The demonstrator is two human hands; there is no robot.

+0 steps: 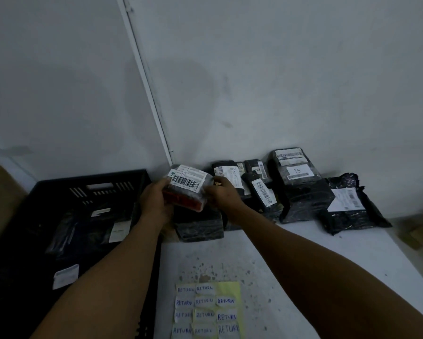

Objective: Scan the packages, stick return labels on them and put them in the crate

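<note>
You hold one package (184, 192) in both hands, lifted above the desk (303, 253) between the crate (58, 192) and the pile of waiting packages (291, 184). Left hand (154, 199): grip curled round the package's left end. Right hand (223, 194): grip pinching its right edge. The package is clear-wrapped with a red body, and its white barcode label (188, 178) faces up toward you.

Step in hand, as judged: presenting this package for scanning, or checking it before labelling. No scanner is visible, so I cannot tell if the scan is done. No return label is visible on the package.

The sheet of return labels (206, 310) lies on the desk near you, well apart from the package; several are still on it.

Next move calls for: free one hand, peel a label, press it on a bare face clear of the barcode, then lower the package into the crate, which already holds some.
</note>
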